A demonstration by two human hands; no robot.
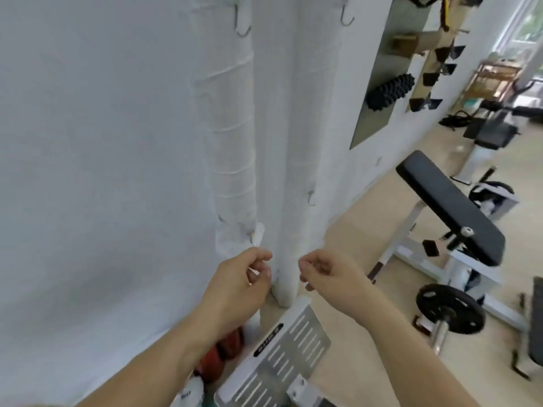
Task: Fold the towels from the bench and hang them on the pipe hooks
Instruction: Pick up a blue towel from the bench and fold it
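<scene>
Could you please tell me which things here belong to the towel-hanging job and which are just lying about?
For the job: pipes, hooks, bench, left hand, right hand. No towel is clearly in view.

Lying about: weight plate, foam roller, ball, metal footplate.

Bare left grip, bare right grip, two bare forearms

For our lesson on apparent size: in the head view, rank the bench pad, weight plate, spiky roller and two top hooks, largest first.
1. bench pad
2. weight plate
3. spiky roller, though farther off, so unsure
4. left hook and right hook: look alike, both cut off at the top, unranked
</scene>
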